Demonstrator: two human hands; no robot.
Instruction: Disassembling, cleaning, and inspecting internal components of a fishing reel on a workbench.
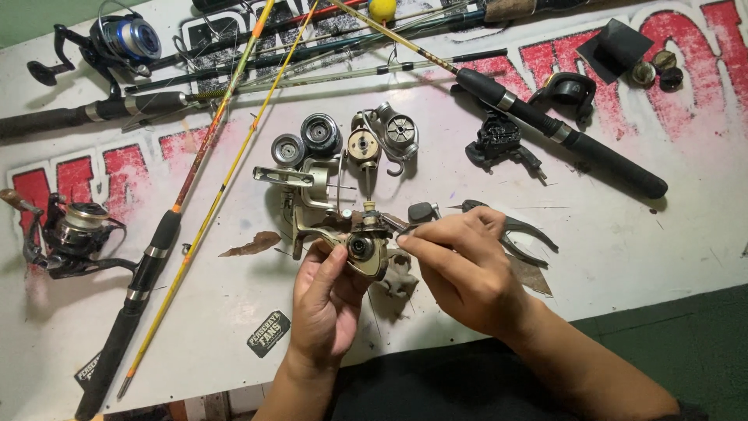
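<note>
My left hand (pixel 326 300) grips a gold-grey spinning reel body (pixel 365 251) from below, thumb beside its round side opening. My right hand (pixel 466 263) pinches the reel's handle arm (pixel 414 220) near its dark knob, just right of the body. Both hands hover over a white board (pixel 623 234) near its front edge. Loose reel parts lie just beyond: two dark spools (pixel 308 140), a round gear housing (pixel 364 146) and a grey rotor piece (pixel 399 131).
Several fishing rods (pixel 234 101) lie across the board's left and top. A black rod handle (pixel 561 134) runs diagonally at right. A blue reel (pixel 128 40) sits top left, a dark reel (pixel 74 234) at left. Black pliers (pixel 522 234) lie behind my right hand.
</note>
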